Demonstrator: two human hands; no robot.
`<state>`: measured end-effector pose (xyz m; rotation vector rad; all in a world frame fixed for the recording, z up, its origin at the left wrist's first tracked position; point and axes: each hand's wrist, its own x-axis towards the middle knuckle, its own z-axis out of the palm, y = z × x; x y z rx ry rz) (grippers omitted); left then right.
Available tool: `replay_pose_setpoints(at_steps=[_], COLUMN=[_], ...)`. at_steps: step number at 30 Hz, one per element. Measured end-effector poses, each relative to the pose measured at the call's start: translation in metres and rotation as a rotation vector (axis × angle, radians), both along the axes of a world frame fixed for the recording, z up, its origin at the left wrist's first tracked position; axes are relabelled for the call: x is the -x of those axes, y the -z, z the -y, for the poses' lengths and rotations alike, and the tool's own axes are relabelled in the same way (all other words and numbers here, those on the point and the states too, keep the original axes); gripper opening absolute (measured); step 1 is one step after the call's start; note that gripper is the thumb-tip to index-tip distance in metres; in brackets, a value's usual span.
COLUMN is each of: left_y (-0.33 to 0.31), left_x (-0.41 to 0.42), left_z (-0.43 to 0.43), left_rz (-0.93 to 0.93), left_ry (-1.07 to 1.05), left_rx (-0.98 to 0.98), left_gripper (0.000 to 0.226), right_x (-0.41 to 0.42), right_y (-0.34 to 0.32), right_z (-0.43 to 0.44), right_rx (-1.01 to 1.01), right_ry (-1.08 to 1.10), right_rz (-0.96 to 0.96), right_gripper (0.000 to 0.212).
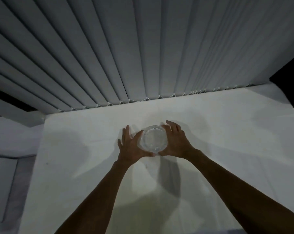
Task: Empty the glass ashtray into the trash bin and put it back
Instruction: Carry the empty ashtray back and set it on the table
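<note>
Bare skin, two hands in view, both forearms reaching forward from the lower edge. Left hand [130, 146] cups the left side of the ashtray, fingers spread, thumb curled along the near rim. Right hand [175, 142] cups the right side, fingers arched over the far rim, thumb at the near edge. Both hands grip one glass ashtray [152, 141] between them. Ashtray: one, clear, round, scalloped rim, pressed pattern in the glass; contents cannot be made out. It is at the middle of one white table [227, 132]; contact with the surface cannot be told. Behind the table's far edge hang grey vertical blinds [142, 48], many slats, linked by a bead chain at the bottom.
</note>
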<state>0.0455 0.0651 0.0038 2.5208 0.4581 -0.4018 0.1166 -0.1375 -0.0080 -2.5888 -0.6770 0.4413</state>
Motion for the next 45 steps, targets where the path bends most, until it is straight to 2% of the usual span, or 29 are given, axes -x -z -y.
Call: replay_pose_setpoints(at_steps=[9, 17, 21, 27, 40, 45], left_y=[0.025, 0.038, 0.042, 0.057, 0.087, 0.090], left_x=[-0.010, -0.012, -0.013, -0.009, 0.004, 0.004], left_z=[0.000, -0.005, -0.006, -0.008, -0.011, -0.010], left_rz=[-0.042, -0.015, 0.002, 0.098, 0.263, 0.278], left_ry=[0.041, 0.056, 0.077, 0.087, 0.054, 0.054], left_rx=[-0.087, -0.097, -0.126, -0.160, -0.215, -0.242], left_gripper=[0.129, 0.133, 0.128, 0.146, 0.119, 0.117], right_x=[-0.013, -0.012, -0.012, -0.012, -0.014, -0.014], right_y=[0.031, 0.045, 0.048, 0.054, 0.058, 0.062], right_z=[-0.001, -0.004, -0.002, 0.009, 0.018, 0.019], right_rx=[-0.001, 0.025, -0.001, -0.018, 0.029, 0.040], right_ry=[-0.010, 0.015, 0.005, -0.027, -0.076, -0.084], right_rz=[0.009, 0.015, 0.049, 0.084, 0.182, 0.189], right_gripper=[0.127, 0.136, 0.130, 0.130, 0.122, 0.123])
